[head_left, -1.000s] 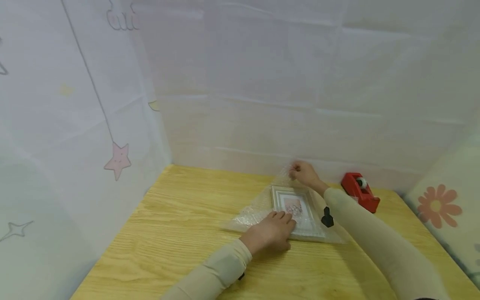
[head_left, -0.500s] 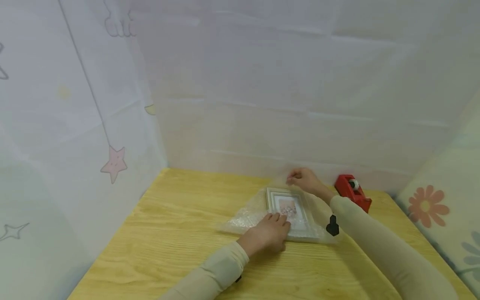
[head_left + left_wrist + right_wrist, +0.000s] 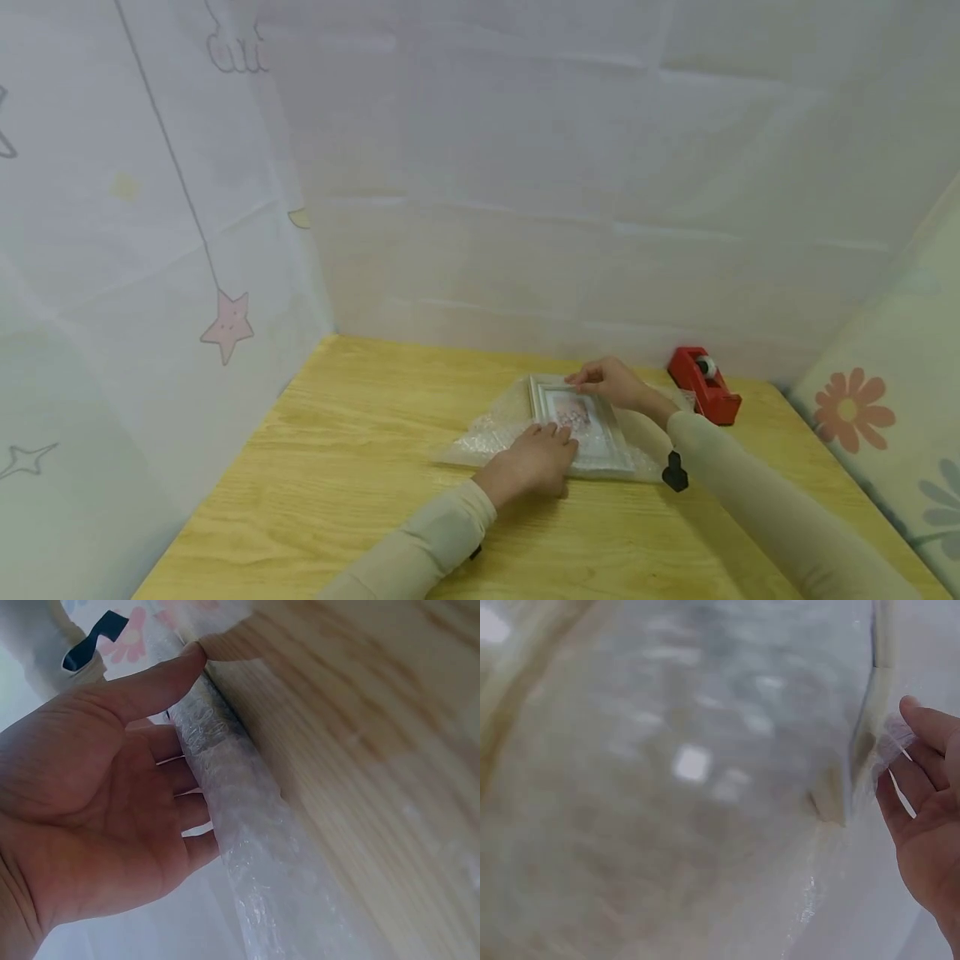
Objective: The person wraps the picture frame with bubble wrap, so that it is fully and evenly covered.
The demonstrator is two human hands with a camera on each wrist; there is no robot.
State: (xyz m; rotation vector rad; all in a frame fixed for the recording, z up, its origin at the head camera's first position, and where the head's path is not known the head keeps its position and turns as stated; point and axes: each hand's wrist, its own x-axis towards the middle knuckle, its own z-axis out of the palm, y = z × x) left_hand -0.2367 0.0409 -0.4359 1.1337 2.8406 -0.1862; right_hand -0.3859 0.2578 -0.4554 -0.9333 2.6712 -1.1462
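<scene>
Clear bubble wrap (image 3: 476, 443) lies round and partly over a pale, silvery picture frame (image 3: 592, 421), which rests face up between the two sets of fingers. The fingers of the left hand (image 3: 536, 462) are slightly apart, laid over the near edge of the wrapped frame, with the thumb at its rim. The fingers of the right hand (image 3: 611, 385) are pinched together on a bit of wrap at the frame's far edge.

The frame should handle as a stiff, fairly light slab; whether glass covers its front cannot be told, so it is best treated as fragile. The wrap looks soft, springy and rather slippery, likely to lift again once let go. The frame is safest taken by its side mouldings, just ahead of the left fingers, with no hard push on the middle; the film is best pinched at its loose edge, where the right fingers have it.

Beneath all this is a yellow wood-grained tabletop (image 3: 337, 467), wide and bare-grained to the left of the left fingers. A red tape dispenser (image 3: 705, 387) stands beyond the right fingers, to their right. Behind them hangs a pale, creased backdrop (image 3: 480, 167); a pink star (image 3: 227, 327) shows far left of the fingers, an orange flower (image 3: 853, 410) far right.
</scene>
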